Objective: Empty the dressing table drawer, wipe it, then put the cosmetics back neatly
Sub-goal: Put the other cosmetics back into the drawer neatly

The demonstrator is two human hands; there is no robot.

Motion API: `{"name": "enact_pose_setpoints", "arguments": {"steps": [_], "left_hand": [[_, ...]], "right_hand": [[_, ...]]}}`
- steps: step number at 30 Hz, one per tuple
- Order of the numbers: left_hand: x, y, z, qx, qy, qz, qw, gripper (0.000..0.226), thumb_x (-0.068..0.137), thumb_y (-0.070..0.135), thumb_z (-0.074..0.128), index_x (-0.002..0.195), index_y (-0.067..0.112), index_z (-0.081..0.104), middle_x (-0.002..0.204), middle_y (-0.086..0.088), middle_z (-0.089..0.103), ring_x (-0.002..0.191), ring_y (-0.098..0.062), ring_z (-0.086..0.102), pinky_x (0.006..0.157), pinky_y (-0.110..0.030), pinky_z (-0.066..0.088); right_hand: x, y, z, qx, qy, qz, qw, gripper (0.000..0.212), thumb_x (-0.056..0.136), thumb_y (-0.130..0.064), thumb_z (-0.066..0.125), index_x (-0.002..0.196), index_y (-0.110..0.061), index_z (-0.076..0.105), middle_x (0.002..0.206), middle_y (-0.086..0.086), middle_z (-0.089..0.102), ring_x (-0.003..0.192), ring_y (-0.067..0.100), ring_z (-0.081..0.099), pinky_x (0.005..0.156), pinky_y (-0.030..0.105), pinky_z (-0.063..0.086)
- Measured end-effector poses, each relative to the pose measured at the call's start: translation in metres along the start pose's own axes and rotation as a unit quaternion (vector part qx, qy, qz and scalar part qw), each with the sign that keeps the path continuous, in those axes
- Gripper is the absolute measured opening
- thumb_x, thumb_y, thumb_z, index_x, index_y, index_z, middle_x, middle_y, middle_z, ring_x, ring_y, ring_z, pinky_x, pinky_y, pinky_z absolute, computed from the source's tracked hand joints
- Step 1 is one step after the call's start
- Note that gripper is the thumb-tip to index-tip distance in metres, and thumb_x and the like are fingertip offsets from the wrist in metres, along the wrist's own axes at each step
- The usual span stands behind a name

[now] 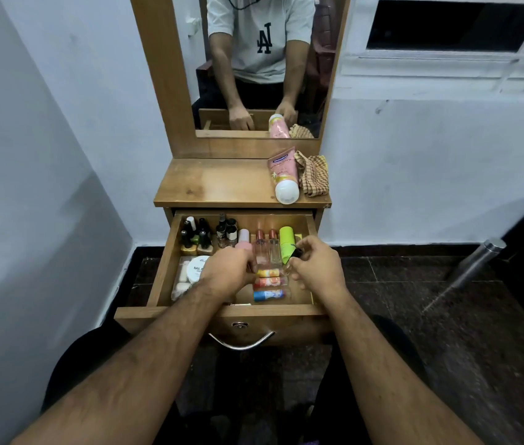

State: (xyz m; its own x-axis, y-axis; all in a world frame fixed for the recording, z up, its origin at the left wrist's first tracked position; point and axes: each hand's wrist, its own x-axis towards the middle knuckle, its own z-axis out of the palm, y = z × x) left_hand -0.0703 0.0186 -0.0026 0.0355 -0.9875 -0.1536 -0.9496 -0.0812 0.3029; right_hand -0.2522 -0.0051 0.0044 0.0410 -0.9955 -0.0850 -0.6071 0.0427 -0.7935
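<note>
Both hands were down in the open drawer (166, 268), which was already well stocked. The right hand (315, 268) pinched a small dark bottle (296, 253) near the drawer's right wall, beside the green tube (287, 244); the left hand (226, 271) curled over the clear bottles (262, 252), grip unclear. The pink tube (281, 175) lay lengthwise at the bench's right edge, nearer the right hand.

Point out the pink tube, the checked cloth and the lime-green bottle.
pink tube (281, 173): head view, on its pink body, lying on the tabletop.
checked cloth (314, 175): head view, middle of the crumpled fabric.
lime-green bottle (287, 239): head view, upper body, in the drawer.
</note>
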Motion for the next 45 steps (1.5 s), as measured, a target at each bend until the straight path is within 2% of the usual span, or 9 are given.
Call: {"name": "enact_pose_setpoints", "arguments": {"steps": [4, 10, 16, 21, 24, 27, 32, 39, 45], "left_hand": [[-0.002, 0.005, 0.006, 0.031, -0.098, 0.02, 0.995, 0.023, 0.073, 0.027, 0.082, 0.086, 0.019, 0.065, 0.088, 0.004, 0.063, 0.09, -0.019, 0.064, 0.067, -0.026, 0.044], [0.006, 0.015, 0.012, 0.043, -0.094, 0.033, 0.994, 0.024, 0.075, 0.024, 0.08, 0.081, 0.024, 0.058, 0.085, -0.004, 0.065, 0.086, -0.025, 0.067, 0.065, -0.027, 0.044], [0.005, 0.012, 0.011, 0.008, -0.078, 0.007, 0.997, 0.014, 0.082, 0.027, 0.073, 0.09, 0.022, 0.062, 0.085, -0.001, 0.054, 0.085, -0.026, 0.064, 0.066, -0.028, 0.044], [0.005, 0.01, 0.008, -0.05, -0.04, -0.064, 0.996, 0.069, 0.081, 0.014, 0.072, 0.138, 0.004, 0.035, 0.089, -0.007, 0.063, 0.079, -0.024, 0.062, 0.064, -0.031, 0.044], [0.004, 0.011, 0.005, -0.026, -0.039, -0.061, 0.997, 0.08, 0.084, 0.015, 0.073, 0.147, 0.005, 0.024, 0.105, -0.012, 0.065, 0.091, -0.026, 0.062, 0.07, -0.034, 0.045], [0.007, 0.013, 0.005, -0.039, -0.033, -0.1, 0.994, 0.092, 0.08, 0.02, 0.078, 0.149, 0.01, 0.019, 0.096, -0.009, 0.062, 0.082, -0.025, 0.055, 0.068, -0.035, 0.043], [0.005, 0.018, 0.0, -0.017, -0.06, -0.147, 0.987, 0.062, 0.082, 0.035, 0.078, 0.128, 0.006, 0.049, 0.079, -0.003, 0.044, 0.08, -0.021, 0.05, 0.069, -0.033, 0.043], [0.008, 0.014, 0.006, -0.039, -0.068, -0.173, 0.982, 0.062, 0.084, 0.035, 0.076, 0.128, 0.0, 0.051, 0.096, -0.008, 0.057, 0.088, -0.022, 0.057, 0.076, -0.033, 0.047], [0.007, 0.016, 0.008, -0.046, -0.064, -0.186, 0.979, 0.055, 0.084, 0.039, 0.075, 0.122, 0.004, 0.055, 0.071, -0.003, 0.038, 0.082, -0.019, 0.05, 0.072, -0.031, 0.044]], "right_hand": [[0.001, 0.0, 0.002, -0.013, -0.005, 0.006, 1.0, 0.029, 0.087, -0.012, 0.071, 0.114, -0.018, 0.062, 0.083, -0.001, 0.069, 0.064, 0.011, 0.071, 0.055, 0.034, 0.062], [0.003, 0.001, 0.001, -0.086, -0.043, -0.029, 0.995, 0.034, 0.08, -0.016, 0.077, 0.103, -0.024, 0.053, 0.083, -0.001, 0.068, 0.07, 0.015, 0.069, 0.065, 0.04, 0.062], [0.001, -0.014, 0.005, -0.361, -0.2, -0.132, 0.901, 0.025, 0.077, -0.02, 0.073, 0.098, -0.026, 0.061, 0.097, -0.002, 0.065, 0.09, 0.021, 0.06, 0.07, 0.033, 0.05], [0.004, -0.015, 0.017, -0.442, -0.234, -0.175, 0.848, 0.04, 0.085, -0.025, 0.07, 0.124, -0.026, 0.058, 0.118, 0.003, 0.064, 0.106, 0.024, 0.061, 0.084, 0.037, 0.053], [0.007, -0.016, 0.019, -0.443, -0.246, -0.172, 0.845, 0.037, 0.085, -0.021, 0.072, 0.12, -0.021, 0.06, 0.117, 0.004, 0.064, 0.105, 0.023, 0.061, 0.087, 0.035, 0.052], [0.007, -0.02, 0.019, -0.456, -0.254, -0.183, 0.833, 0.026, 0.084, -0.019, 0.073, 0.107, -0.018, 0.064, 0.113, 0.005, 0.064, 0.103, 0.024, 0.061, 0.086, 0.033, 0.049], [0.005, -0.021, 0.016, -0.491, -0.208, -0.188, 0.825, 0.027, 0.087, -0.028, 0.072, 0.111, -0.016, 0.066, 0.107, 0.005, 0.066, 0.097, 0.022, 0.063, 0.083, 0.034, 0.054], [0.005, -0.016, 0.025, -0.496, -0.219, -0.157, 0.826, 0.03, 0.091, -0.019, 0.068, 0.119, -0.011, 0.064, 0.113, 0.009, 0.066, 0.102, 0.023, 0.064, 0.086, 0.033, 0.054], [0.006, -0.017, 0.028, -0.461, -0.199, -0.149, 0.852, 0.026, 0.09, -0.019, 0.068, 0.116, -0.012, 0.066, 0.114, 0.009, 0.066, 0.104, 0.023, 0.064, 0.091, 0.033, 0.053]]}}
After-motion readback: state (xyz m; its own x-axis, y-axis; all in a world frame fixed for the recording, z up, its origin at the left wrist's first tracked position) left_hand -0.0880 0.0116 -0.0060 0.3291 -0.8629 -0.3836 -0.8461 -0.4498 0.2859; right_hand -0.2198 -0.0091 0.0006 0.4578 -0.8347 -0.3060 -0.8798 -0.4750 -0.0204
